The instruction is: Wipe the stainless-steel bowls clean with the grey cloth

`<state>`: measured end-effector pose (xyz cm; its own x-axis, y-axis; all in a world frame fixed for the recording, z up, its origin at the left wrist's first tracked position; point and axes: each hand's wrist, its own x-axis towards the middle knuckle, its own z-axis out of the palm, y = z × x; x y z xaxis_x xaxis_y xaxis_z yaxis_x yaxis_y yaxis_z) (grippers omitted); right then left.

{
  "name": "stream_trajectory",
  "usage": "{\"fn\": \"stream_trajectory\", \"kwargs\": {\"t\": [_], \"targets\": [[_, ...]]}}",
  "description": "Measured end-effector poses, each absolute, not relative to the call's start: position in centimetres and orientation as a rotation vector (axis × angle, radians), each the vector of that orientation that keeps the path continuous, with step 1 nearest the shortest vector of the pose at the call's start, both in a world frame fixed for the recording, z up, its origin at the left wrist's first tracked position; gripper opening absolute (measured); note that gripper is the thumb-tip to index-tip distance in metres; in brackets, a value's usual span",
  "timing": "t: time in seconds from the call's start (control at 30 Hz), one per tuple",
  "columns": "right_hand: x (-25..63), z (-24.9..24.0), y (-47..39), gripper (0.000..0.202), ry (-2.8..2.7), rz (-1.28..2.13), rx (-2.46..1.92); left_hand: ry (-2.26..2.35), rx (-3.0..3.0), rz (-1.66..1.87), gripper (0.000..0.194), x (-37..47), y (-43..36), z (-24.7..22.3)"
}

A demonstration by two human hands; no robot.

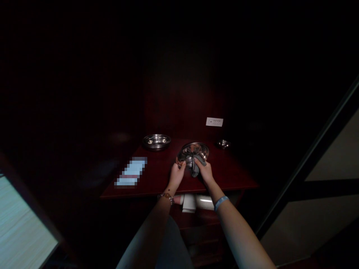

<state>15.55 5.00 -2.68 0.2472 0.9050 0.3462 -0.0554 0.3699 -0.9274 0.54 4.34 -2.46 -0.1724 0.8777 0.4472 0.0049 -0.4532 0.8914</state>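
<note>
A shiny metal bowl is tilted over the dark red table, its inside facing me. My left hand grips the near left part of its rim, thumb on the inner side. My right hand is closed on a grey cloth that lies against the near right side of the bowl and hangs down in front. The right fingers beneath the cloth are hidden.
Metal bowls, apparently stacked, stand at the back left, and a small metal bowl at the back right. A blurred-out sheet lies left. White objects sit beneath the tabletop. A wall socket is behind.
</note>
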Motion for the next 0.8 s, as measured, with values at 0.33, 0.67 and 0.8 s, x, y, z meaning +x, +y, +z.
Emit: {"fn": "stream_trajectory", "kwargs": {"t": [0.33,0.67,0.8], "targets": [[15.44,-2.03,4.45,0.042,-1.092,0.955,-0.881,0.955,1.586,1.512,0.04,0.89,3.89,-2.75],[15.21,-2.04,4.88,0.047,-1.157,0.913,-0.926,0.982,1.419,1.565,0.04,0.68,4.47,-3.09],[15.02,-2.17,5.18,0.049,-1.209,0.82,-0.995,0.946,1.345,1.618,0.035,0.69,4.54,-3.09]]}}
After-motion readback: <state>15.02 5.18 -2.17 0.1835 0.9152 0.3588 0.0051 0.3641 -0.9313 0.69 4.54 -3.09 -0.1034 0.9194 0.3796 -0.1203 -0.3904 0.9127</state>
